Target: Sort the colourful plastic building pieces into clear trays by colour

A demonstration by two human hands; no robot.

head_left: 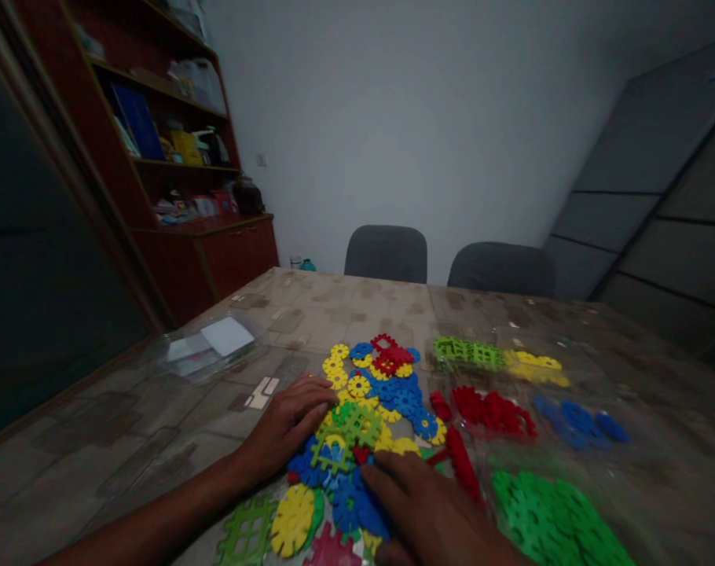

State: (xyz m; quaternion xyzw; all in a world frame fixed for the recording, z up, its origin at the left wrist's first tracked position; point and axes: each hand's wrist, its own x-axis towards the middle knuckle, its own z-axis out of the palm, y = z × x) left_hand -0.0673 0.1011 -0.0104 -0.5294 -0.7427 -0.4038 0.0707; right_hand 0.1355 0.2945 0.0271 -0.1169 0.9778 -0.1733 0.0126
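Note:
A loose pile of plastic pieces, with blue gear discs point(401, 395), yellow discs point(292, 519), red pieces point(391, 360) and light green squares point(248, 531), lies on the table between my hands. My left hand point(295, 413) rests at the pile's left edge, its fingers bent and touching the pieces; whether it grips one is hidden. Over the near right part of the pile is my right hand point(422, 499), fingers curled down beside blue pieces, their tips partly hidden. Clear trays at the right hold sorted pieces: dark green point(555, 519), red point(493, 413), blue point(581, 424), yellow point(534, 366) and light green point(469, 353).
A clear tray with white papers point(228, 336) sits on the table point(386, 306) at the left. Two grey chairs point(386, 253) stand beyond the far edge. A red-brown shelf cabinet point(240, 255) is at the back left.

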